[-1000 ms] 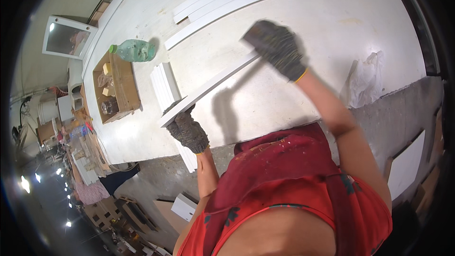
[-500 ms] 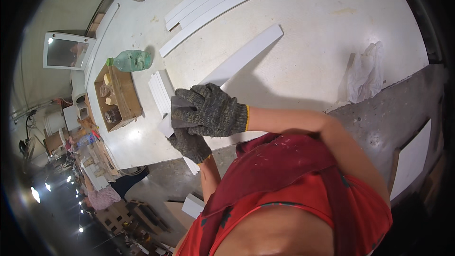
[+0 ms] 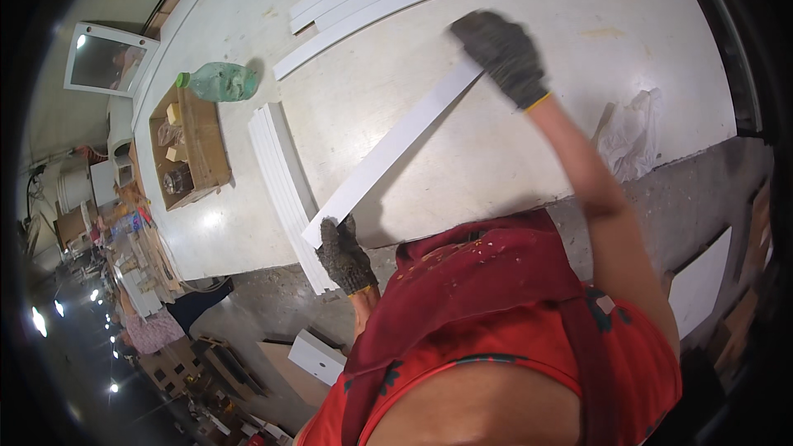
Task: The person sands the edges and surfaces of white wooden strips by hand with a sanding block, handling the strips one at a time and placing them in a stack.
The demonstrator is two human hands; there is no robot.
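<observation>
A long white strip of board (image 3: 396, 144) runs slantwise over the worktable, from the near left toward the far right. Its near end is gripped by my left hand (image 3: 345, 258), in a dark knitted glove, with the thumb on top. My right hand (image 3: 502, 58), gloved alike and smeared by motion, is at the strip's far end. A dark grey flat pad, like a sanding pad, showed under its fingers a moment earlier; now it blends with the glove. Beside my left hand lies a stack of white strips (image 3: 281, 173), reaching past the table's near edge.
More white strips (image 3: 372, 12) lie at the far side of the white table (image 3: 562, 116). A green plastic bottle (image 3: 223, 83) and a wooden box (image 3: 206, 136) of small things are on the left. A crumpled white plastic bag (image 3: 632, 136) lies at the right. Another person (image 3: 153, 332) is far left.
My right hand has swept from the strip's near end out to its far end. My left hand stays at the near end, and its hold now shows. The view has shifted slightly.
</observation>
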